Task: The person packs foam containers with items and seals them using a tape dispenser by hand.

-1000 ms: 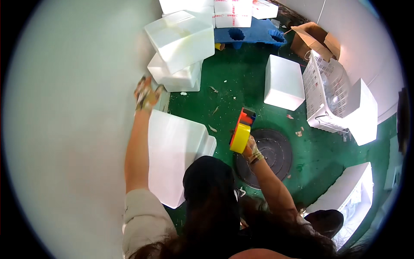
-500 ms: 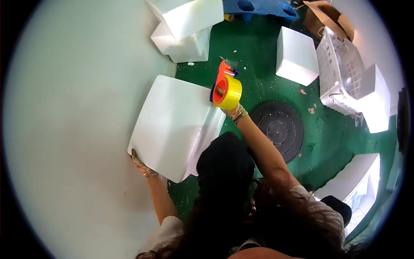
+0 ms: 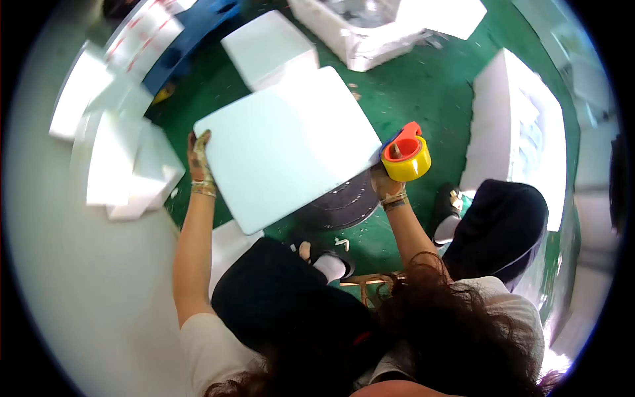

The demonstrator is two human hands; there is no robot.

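Green flooring (image 3: 423,86), speckled with small white crumbs, spreads out under me, and white foam boxes (image 3: 126,165) are stacked at my left against a pale wall. A blue pallet (image 3: 192,33) lies beyond them, with another white foam block (image 3: 268,56) just past the panel I am holding. More foam boxes stand at my right (image 3: 509,126) and at the far end of the floor. A round dark drain cover (image 3: 344,202) sits in the floor below the panel.

My left hand (image 3: 200,162) is closed on the left edge of a white foam lid (image 3: 288,145), fingers wrapped over the rim and thumb hidden behind it. My right hand (image 3: 387,185) is shut around the handle of a tape dispenser (image 3: 405,153): a yellow roll in an orange frame with a bit of blue at the top. The dispenser touches the lid's right edge; I cannot tell whether this hand also pinches the foam.

That lid is a flat square slab with rounded corners, plain and clean on the face turned up to me, tilted so one corner points away and one points toward my knees. It hangs in the air between my two hands, above the drain cover and in front of my dark trousers (image 3: 278,298).
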